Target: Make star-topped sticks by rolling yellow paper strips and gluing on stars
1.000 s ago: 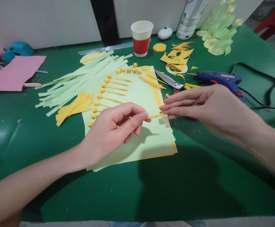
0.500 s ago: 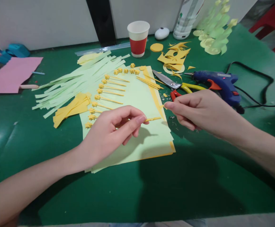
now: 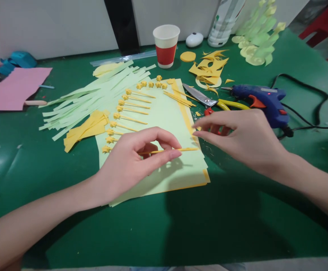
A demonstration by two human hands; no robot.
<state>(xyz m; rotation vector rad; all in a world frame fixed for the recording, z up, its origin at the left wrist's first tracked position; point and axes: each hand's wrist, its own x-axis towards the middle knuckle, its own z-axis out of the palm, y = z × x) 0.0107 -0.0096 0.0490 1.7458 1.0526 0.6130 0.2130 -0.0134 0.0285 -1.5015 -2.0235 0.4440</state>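
Observation:
My left hand [image 3: 132, 162] pinches a thin yellow rolled-paper stick [image 3: 189, 149] between thumb and fingertips, its free end pointing right. Below it lies a stack of pale green paper sheets [image 3: 186, 173]. My right hand [image 3: 240, 137] hovers by the stack's right edge, thumb and fingers apart, with nothing visible between them. Left of centre, several yellow sticks tipped with small paper stars [image 3: 135, 102] lie in a row, the lower ones partly covered by my left hand. Loose yellow sticks [image 3: 179, 98] and a few separate stars [image 3: 151, 85] rest near the top of the sheets.
Scissors [image 3: 199, 95] and a blue glue gun [image 3: 257, 94] with a black cord lie to the right. Behind are a paper cup [image 3: 166, 47], yellow scraps [image 3: 210, 67] and green paper plants [image 3: 258, 49]. Green strips [image 3: 87, 98] and pink paper [image 3: 14, 88] lie left.
My right hand has opened from a pinch, its thumb now apart from the fingers. More of the yellow stick shows in my left hand, and its tip sits slightly lower and farther right.

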